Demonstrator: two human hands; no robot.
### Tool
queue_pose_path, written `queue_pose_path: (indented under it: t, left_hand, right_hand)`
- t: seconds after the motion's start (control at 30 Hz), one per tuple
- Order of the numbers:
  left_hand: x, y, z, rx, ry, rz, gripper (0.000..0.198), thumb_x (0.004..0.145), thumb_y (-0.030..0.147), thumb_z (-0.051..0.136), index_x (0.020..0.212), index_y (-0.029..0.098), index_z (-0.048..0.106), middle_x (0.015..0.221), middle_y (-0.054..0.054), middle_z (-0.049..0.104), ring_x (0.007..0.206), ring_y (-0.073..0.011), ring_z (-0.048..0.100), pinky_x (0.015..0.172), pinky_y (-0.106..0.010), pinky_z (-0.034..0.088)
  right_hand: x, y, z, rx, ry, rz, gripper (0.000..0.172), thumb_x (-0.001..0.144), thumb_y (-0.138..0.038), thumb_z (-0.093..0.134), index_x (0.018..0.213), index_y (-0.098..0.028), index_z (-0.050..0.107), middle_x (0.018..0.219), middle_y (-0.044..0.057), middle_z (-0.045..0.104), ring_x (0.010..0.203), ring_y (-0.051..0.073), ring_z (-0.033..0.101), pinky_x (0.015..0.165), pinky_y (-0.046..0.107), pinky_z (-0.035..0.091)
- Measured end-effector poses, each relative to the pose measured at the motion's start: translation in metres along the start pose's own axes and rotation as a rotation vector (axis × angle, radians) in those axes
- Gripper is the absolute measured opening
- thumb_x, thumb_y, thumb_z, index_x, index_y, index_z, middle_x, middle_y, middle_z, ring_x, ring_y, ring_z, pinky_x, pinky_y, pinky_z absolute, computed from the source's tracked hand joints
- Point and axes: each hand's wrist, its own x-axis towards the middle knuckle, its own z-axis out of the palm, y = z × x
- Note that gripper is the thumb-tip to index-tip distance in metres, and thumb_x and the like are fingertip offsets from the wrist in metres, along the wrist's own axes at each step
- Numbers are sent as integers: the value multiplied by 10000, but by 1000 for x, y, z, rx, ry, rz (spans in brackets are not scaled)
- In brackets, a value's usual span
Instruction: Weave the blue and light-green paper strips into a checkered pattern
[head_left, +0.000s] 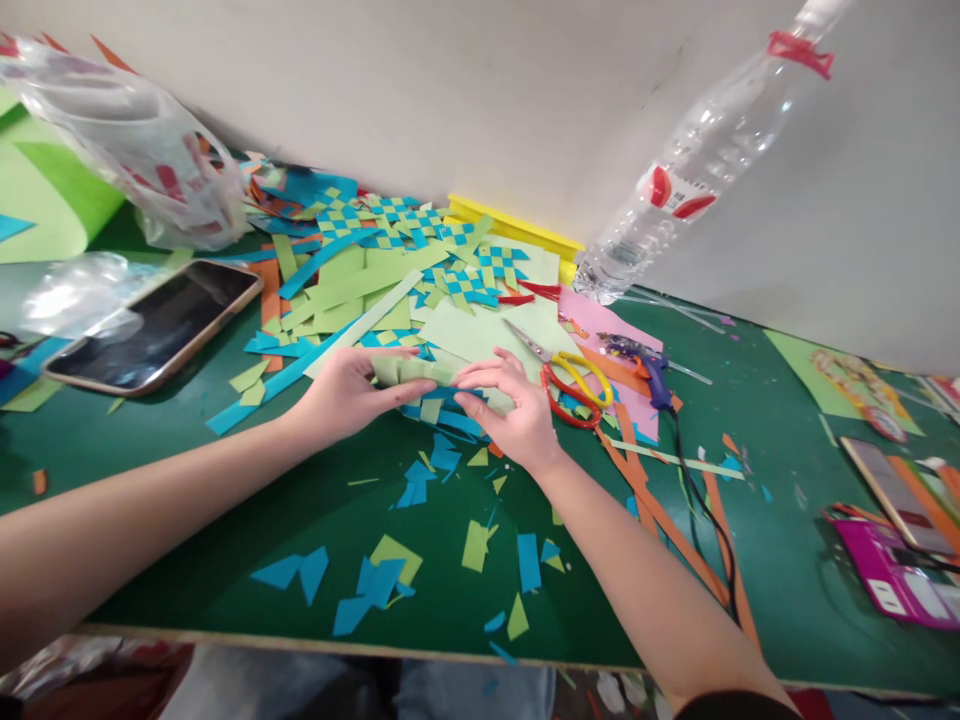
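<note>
Both hands meet on one folded green paper [414, 370], held just above the tabletop [780, 470]. L hand [346, 392]: grip closed to a pinch on the paper's left end, thumb on the near side, fingers on the far side. R hand [514, 408]: fingers bent down onto the right end, grip nearly closed. Its thumb is hidden, so prob. a pinch too, but not certain. The paper spans the gap btw the two grips, w/ blue-green woven strips [450, 412] directly beneath.

Just right of the R grip, close to the knuckles, lie scissors [574, 382] w/ yellow & red handles, partly on pink paper [600, 322]. Further right is a blue tool [646, 362] w/ a black cord. Beyond the grips, toward the wall, are checker-woven mats [390, 222] and a clear bottle [697, 165], leaning. Left of the L grip, well apart, is a phone [154, 325], screen up. On the person's side of the grips are cut blue & green scraps [390, 572].
</note>
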Motion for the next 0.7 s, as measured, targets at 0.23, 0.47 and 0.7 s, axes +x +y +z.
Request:
queue_pose_path:
  t: [0.23,0.47,0.7]
  left_hand:
    - [-2,10,-3,-8,14,-40,220,753,436,689,802,229,746,822,-35,740,723,-195,679,618,-293,537]
    - [-1,9,-4,18,73,-91,248,743,465,690,796,229,743,720,-12,723,616,-168,639,546,-273,490]
    - [0,8,-4,32,54,-86,280,751,477,676,784,206,739,703,-15,714,611,-153,629,532,-258,474]
  right_hand:
    - [0,1,1,-31,-8,-38,35,892,-275,592,871,-251,605,933,-9,736,907,142,684,1097,468,350]
    - [0,4,1,-80,-8,-49,44,912,-258,551,880,-245,579,924,-8,728,874,141,671,1064,433,389]
    - [-1,6,2,-70,-4,-42,85,867,-281,627,941,-240,637,891,-2,729,840,154,656,987,399,452]
